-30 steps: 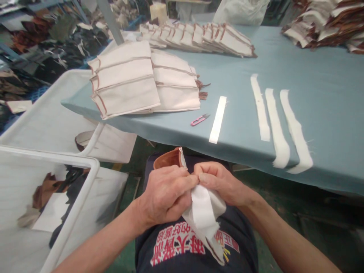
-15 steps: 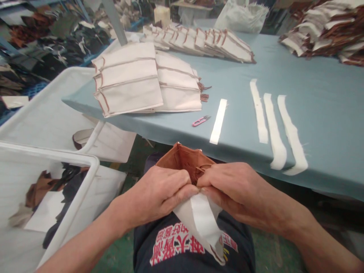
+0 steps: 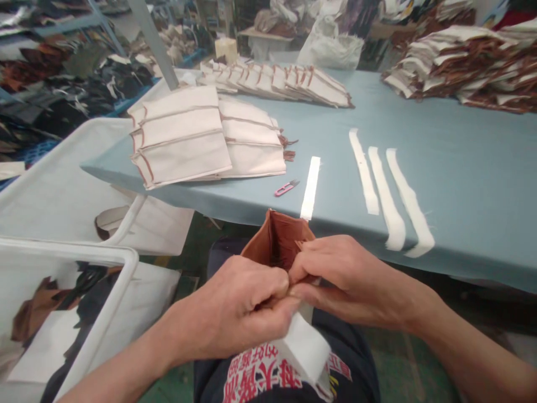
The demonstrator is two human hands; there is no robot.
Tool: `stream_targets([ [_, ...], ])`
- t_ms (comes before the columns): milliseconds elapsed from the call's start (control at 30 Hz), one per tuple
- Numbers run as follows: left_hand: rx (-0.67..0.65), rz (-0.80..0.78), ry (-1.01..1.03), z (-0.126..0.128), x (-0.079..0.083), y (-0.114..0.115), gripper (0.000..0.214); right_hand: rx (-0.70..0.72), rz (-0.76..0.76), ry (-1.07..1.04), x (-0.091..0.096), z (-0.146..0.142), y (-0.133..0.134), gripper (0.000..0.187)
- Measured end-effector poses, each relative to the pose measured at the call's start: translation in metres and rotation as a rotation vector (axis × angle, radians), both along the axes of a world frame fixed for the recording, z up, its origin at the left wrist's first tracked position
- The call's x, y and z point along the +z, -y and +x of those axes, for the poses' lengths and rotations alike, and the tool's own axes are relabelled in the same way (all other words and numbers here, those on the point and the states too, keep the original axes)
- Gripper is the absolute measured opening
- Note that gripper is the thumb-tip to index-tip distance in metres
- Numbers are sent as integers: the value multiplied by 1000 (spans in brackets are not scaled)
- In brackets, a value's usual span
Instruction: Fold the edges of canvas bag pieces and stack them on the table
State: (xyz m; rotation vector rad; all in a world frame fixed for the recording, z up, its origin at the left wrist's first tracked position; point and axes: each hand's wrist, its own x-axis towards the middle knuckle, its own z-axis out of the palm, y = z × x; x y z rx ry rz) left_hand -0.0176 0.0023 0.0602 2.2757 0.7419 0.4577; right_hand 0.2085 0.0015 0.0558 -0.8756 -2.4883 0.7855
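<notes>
Dark garment [image 3: 352, 358], red lettering, on the lap. Tape [image 3: 308, 347], white, hanging below the fingers. Left hand [image 3: 247, 302] and right hand [image 3: 339, 274], fingers closed, together pinching the near edge of one pouch [image 3: 279, 238]; pouch brown inside, mouth gaping, held over the lap just before the tabletop. Near bin [image 3: 100, 249], white, at left, with dark and brown scraps; a second bin [image 3: 50, 184] beyond. Floor [image 3: 415, 369], green. Tabletop [image 3: 470, 162], blue-green, bearing pink snips [image 3: 286, 188]; beside them, one white strip [image 3: 310, 187]; to the right, three strips [image 3: 386, 198], the two rightmost bending at the edge; cream stack [image 3: 180, 154], left; farther, an overlapping cream row [image 3: 277, 83] and, right, a cream-and-brown heap [image 3: 465, 70]. White sack [image 3: 331, 50], behind. Grey post [image 3: 153, 42], left; cluttered shelving [image 3: 62, 25] beyond.
</notes>
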Motion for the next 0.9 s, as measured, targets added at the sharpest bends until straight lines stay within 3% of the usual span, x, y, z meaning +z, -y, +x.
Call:
stream_targets([
  [200, -49, 107, -91, -20, -9, -5, 32, -31, -38, -57, -15, 18, -11, 19],
  [367, -5, 435, -138, -37, -17, -21, 37, -72, 3, -16, -11, 23, -12, 22],
  [467, -19, 529, -132, -47, -16, -31, 40, -103, 54, 31, -5, 22, -12, 27],
  [567, -41, 524, -110, -59, -15, -42, 42, -115, 101, 21, 2, 18, -12, 26],
  [700, -7, 379, -113, -68, -12, -55, 35, -135, 83, -40, 7, 11, -11, 20],
  [800, -43, 247, -83, -55, -2, -53, 33, -124, 2, -80, 10, 8, -10, 20],
  [900, -101, 226, 21, -29, 10, -45, 21, -88, -47, -132, 12, 8, -9, 21],
])
